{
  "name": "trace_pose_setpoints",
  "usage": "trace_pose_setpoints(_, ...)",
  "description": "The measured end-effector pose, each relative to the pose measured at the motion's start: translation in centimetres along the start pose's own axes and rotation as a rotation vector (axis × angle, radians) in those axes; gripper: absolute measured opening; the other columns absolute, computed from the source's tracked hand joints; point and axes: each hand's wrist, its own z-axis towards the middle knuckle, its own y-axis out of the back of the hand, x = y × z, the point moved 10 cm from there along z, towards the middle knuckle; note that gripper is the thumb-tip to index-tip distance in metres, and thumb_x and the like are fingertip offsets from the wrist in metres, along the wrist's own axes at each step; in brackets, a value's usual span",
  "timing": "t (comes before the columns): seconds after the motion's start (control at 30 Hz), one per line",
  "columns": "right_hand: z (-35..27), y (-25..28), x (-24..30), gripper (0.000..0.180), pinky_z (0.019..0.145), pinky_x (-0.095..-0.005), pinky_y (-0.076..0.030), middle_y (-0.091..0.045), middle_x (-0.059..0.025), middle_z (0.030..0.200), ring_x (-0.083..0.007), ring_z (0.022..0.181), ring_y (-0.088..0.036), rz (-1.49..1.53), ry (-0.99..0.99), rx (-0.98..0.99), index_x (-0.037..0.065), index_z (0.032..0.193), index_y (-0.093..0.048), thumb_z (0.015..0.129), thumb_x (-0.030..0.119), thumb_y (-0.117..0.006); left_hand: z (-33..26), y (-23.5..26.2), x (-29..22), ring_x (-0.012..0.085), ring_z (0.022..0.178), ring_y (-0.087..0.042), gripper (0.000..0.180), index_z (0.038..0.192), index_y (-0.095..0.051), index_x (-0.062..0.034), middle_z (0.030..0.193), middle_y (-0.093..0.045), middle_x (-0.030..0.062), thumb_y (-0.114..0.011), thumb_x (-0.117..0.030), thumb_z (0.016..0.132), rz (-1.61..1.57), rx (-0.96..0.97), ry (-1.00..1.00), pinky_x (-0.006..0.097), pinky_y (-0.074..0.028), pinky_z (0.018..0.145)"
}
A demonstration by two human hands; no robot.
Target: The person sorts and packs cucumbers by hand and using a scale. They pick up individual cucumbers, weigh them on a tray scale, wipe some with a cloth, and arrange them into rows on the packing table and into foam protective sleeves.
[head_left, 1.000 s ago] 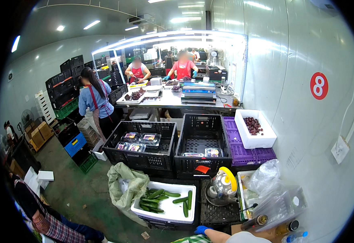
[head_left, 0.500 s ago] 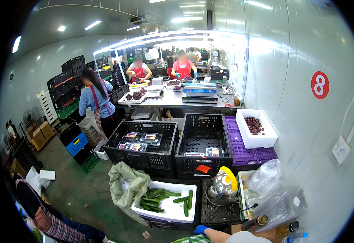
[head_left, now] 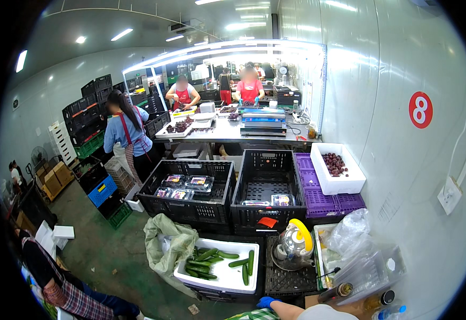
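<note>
My right hand, in a blue glove, is at the bottom edge beside a green-and-white checked cloth. Its fingers are too small and bunched to show whether they hold anything. My left hand is out of sight. Just ahead, a white foam box contains several green cucumbers. A glass kettle with a yellow handle stands on a black crate to its right. Beyond these, two black crates hold clear plastic packs.
A crumpled sack leans left of the foam box. Bottles and clear plastic containers crowd the right wall. Purple crates support a foam box of dark fruit. Co-workers stand around the metal table.
The co-worker in red behind the table stands more upright and has shifted slightly right. A person farther back has also moved. My right hand is almost unmoved.
</note>
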Motion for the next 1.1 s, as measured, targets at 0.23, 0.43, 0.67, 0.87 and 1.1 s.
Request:
trace_pose_setpoints(0.23,-0.4,0.5,0.5,0.055,0.094,-0.0401,-0.04,-0.054,-0.017,0.121,-0.0331,0.111,-0.051,-0.001,0.011,-0.019,0.006,0.115,-0.058,0.08,0.048,-0.051,-0.2,-0.1,0.3,0.019,0.082,-0.054,0.024,0.1,-0.059,-0.0041,0.092,-0.059,0.0108,-0.056,-0.021,0.083,-0.007,-0.006,0.008,0.031,-0.045,0.074)
trace_pose_setpoints(0.43,0.4,0.4,-0.2,0.056,0.094,-0.0399,-0.04,-0.055,-0.0171,0.12,-0.0337,0.111,-0.051,-0.012,0.004,-0.029,0.005,0.114,-0.058,0.08,0.049,-0.051,-0.1,-0.5,0.2,0.0188,0.081,-0.054,0.024,0.1,-0.059,-0.0043,0.092,-0.059,0.0105,-0.056,-0.021,0.083,-0.011,-0.006,0.012,0.031,-0.045,0.074)
trace_pose_setpoints(0.67,0.6,0.6,-0.5,0.057,0.095,-0.0403,-0.04,-0.053,-0.0172,0.121,-0.0337,0.112,-0.05,-0.035,0.016,-0.012,0.006,0.115,-0.057,0.081,0.05,-0.049,-0.1,-0.9,-0.2,0.0186,0.081,-0.054,0.023,0.099,-0.06,-0.0047,0.091,-0.059,0.0101,-0.055,-0.021,0.083,-0.016,-0.007,0.021,0.031,-0.045,0.073)
trace_pose_setpoints(0.87,0.4,0.7,0.4,0.057,0.095,-0.0396,-0.04,-0.054,-0.0167,0.121,-0.0337,0.113,-0.05,-0.076,0.035,-0.006,0.006,0.115,-0.058,0.08,0.051,-0.048,-0.5,-0.4,0.8,0.0184,0.08,-0.054,0.022,0.099,-0.06,-0.0049,0.09,-0.059,0.0097,-0.055,-0.02,0.084,-0.02,-0.03,0.037,0.03,-0.045,0.073)
trace_pose_setpoints(1.1,1.6,0.8,-0.7,0.06,0.096,-0.0392,-0.039,-0.053,-0.0171,0.122,-0.033,0.114,-0.049,-0.075,0.036,0.024,0.006,0.116,-0.057,0.08,0.053,-0.048,-0.5,-0.8,0.7,0.0181,0.08,-0.054,0.022,0.099,-0.06,-0.0053,0.09,-0.059,0.0093,-0.054,-0.02,0.084,-0.026,-0.036,0.043,0.03,-0.045,0.072)
